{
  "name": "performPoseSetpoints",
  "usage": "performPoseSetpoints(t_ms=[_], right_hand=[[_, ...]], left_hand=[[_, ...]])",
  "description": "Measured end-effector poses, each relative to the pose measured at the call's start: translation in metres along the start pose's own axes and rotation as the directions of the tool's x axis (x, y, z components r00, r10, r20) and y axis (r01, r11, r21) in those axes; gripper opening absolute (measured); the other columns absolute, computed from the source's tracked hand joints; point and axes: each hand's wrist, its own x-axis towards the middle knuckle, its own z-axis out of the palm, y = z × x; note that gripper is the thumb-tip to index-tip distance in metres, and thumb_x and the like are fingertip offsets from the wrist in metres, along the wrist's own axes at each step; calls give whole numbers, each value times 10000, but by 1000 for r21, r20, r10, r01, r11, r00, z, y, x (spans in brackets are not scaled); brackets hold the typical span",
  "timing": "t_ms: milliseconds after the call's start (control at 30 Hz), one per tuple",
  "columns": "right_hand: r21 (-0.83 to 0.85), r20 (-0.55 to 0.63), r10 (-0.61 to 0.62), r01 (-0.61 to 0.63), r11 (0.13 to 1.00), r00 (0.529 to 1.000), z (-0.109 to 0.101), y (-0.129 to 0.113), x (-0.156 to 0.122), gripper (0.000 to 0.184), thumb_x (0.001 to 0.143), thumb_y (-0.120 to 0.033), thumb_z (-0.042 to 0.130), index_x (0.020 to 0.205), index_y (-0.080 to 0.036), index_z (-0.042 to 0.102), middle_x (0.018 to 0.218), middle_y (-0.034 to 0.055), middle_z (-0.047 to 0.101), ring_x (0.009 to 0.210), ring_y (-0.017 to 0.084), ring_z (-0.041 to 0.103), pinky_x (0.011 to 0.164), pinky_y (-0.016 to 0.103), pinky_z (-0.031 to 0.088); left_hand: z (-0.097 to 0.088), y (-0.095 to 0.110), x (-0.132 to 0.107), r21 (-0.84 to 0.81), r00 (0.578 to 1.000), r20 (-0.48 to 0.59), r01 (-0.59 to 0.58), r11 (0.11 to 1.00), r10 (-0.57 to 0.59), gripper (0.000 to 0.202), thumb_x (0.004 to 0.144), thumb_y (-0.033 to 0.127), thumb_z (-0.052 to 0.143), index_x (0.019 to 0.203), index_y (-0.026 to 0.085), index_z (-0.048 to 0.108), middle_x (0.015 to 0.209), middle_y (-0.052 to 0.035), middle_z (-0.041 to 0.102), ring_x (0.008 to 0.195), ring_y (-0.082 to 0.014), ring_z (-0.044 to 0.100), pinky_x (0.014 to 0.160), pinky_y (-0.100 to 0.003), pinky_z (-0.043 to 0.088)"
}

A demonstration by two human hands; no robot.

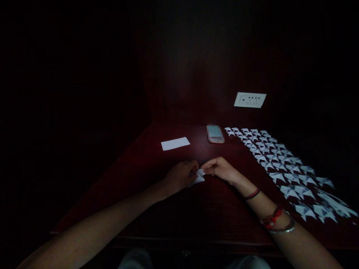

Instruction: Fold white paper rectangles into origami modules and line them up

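A small piece of folded white paper is held between my two hands, low over the dark red table. My left hand grips its left side with bent fingers, which hide part of it. From the right, my right hand pinches the upper right edge between thumb and fingertips. Beyond my left hand lies a flat white paper strip. Along the table's right side, many folded white paper shapes with pointed corners are set out in rows.
A phone-like object, blurred by pixels, lies near the back of the table. Narrow white strips rest beside the folded shapes at the right. A white socket panel is on the back wall. The surroundings are very dark.
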Motion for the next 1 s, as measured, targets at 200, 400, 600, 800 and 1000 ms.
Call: performPoseSetpoints(t_ms=[200,400,600,800,1000], right_hand=[[-3,-219,-63,64,998,974,13,9,6,213,526,-135,629,735,-146,589,626,-7,592,554,96,540,537,218,437],[-217,-277,-278,222,950,920,13,4,2,189,596,-140,576,781,-171,563,651,-9,600,577,100,554,554,213,439],[-383,-287,-407,286,879,867,14,-7,-6,148,656,-139,531,792,-190,564,683,-8,613,611,105,566,597,217,435],[-400,-303,-477,344,850,825,16,-14,-10,213,678,-111,516,869,-196,557,758,8,629,690,122,581,646,228,437],[-401,-305,-503,371,838,808,17,-18,-11,262,682,-99,502,924,-198,531,821,21,624,737,130,571,684,248,433]], left_hand=[[-3,0,3,-141,996,-68,41,989,-51,130,697,128,470,814,185,467,740,12,547,674,-112,517,581,-222,394],[0,-3,4,-133,992,-117,30,991,-46,116,698,142,474,807,182,471,808,-8,518,723,-127,500,631,-254,412],[-4,2,4,-47,984,-179,-6,999,-3,261,645,297,592,854,190,479,950,-26,459,867,-178,444,738,-320,384],[-7,8,3,-49,973,-231,0,999,-12,92,774,230,445,851,186,468,828,-6,490,768,-144,468,702,-292,377],[-5,10,2,-35,964,-265,-7,999,-2,138,799,228,416,928,189,446,863,-11,495,758,-140,476,736,-301,369]])
